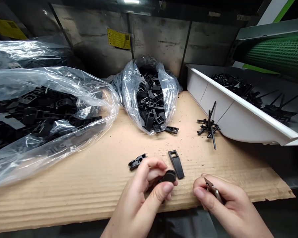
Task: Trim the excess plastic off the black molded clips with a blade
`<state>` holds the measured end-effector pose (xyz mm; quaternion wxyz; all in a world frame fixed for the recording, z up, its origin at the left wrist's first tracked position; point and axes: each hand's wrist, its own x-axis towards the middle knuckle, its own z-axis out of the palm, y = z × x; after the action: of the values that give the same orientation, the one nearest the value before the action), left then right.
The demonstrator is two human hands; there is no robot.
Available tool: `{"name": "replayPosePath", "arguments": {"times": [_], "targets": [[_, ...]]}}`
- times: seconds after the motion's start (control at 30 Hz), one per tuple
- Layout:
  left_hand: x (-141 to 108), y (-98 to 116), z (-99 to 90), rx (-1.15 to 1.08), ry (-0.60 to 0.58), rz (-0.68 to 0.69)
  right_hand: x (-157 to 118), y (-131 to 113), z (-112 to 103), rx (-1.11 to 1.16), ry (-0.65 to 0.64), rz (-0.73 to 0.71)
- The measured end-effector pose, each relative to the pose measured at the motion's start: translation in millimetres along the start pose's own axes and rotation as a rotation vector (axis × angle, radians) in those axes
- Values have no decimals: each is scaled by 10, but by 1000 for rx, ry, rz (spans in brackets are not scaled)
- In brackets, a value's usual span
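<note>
My left hand (149, 191) is closed on a small black part (169, 177) with a rounded end, held between thumb and fingers above the cardboard's front edge. In my right hand (218, 198) is a small metal blade tool (212, 188), its tip pointing up and left; the rest is hidden by the fingers. The two hands are apart. Just behind my left hand lie a black clip piece (137, 162) and, to its right, a flat tapered black piece (176, 164) with a square hole.
Plastic bags of black parts stand at the left (34, 112) and back middle (151, 99). One black piece (172, 130) lies by the middle bag. A black branched sprue (210, 127) sits beside a white tray (228, 96) on the corrugated cardboard (89, 178).
</note>
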<state>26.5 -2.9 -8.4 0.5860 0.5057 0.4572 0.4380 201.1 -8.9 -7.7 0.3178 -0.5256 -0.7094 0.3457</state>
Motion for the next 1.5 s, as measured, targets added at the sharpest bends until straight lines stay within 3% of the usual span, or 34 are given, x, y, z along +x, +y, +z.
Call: {"name": "replayPosePath", "arguments": {"times": [0.1,0.2,0.37,0.5,0.67,1.0,1.27,1.4,1.5], "targets": [[11,22,-6,155,23,55,-2,6,-4,-29,-6,-11],[39,57,-29,346,-80,172,-2,3,-5,-25,-10,-17],[61,82,-48,412,-109,271,-25,-14,20,50,20,-19],[55,71,-45,425,-89,271,-34,-6,57,82,74,3],[61,56,-39,469,-40,268,-13,27,90,82,161,-93],[55,51,-26,459,-157,265,0,42,74,-1,101,-132],[55,40,-66,367,-83,250,-65,81,73,115,71,-41],[49,37,-54,339,-46,214,-70,63,63,-48,73,-32],[37,27,-45,321,-26,210,-56,0,62,-244,96,-109]]}}
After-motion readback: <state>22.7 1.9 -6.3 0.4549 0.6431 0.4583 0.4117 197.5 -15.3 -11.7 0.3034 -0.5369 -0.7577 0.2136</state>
